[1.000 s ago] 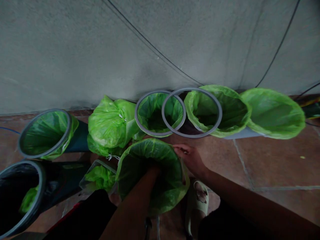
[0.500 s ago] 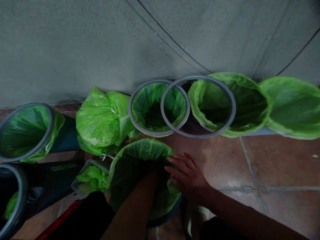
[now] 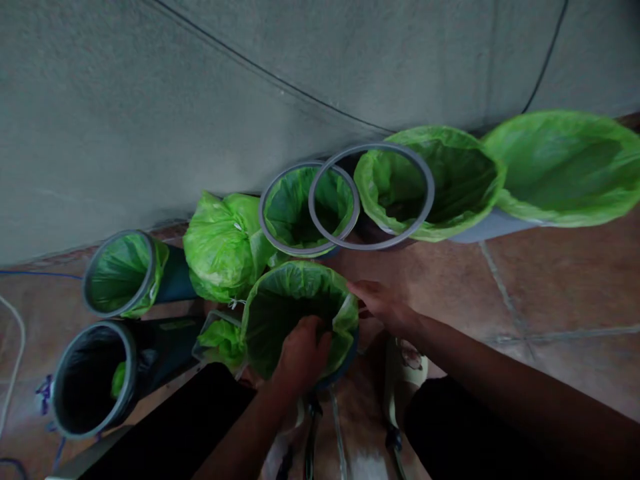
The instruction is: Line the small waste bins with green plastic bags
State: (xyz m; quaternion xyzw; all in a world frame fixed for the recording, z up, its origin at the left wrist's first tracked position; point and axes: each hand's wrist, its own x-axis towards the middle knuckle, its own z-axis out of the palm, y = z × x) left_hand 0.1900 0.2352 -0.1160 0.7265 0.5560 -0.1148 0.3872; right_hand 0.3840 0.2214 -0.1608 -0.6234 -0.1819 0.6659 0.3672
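Observation:
A trash bin (image 3: 336, 381) lined with a green plastic bag (image 3: 300, 277) stands between my feet, its mouth facing up at me. My left hand (image 3: 303, 353) is over the near part of the opening, its fingers loosely bent and apart, with nothing visible in them. At the right rim, my right hand (image 3: 376, 303) grips the bag's edge; its lower fingers are partly hidden behind the bin's outside. The inside of the bin is too dark to make out.
Along the wall stand more lined bins (image 3: 440, 180), with a loose grey ring (image 3: 371, 247) resting over two of them. A tied green bag (image 3: 220, 247) is to the left. Two bins (image 3: 120, 273) lie on their sides at far left. A small clear container (image 3: 220, 340) holds green plastic.
My left hand has risen out of the bin's depth to its opening. My right hand has moved from spread over the inner rim to the outer right edge. The view has shifted.

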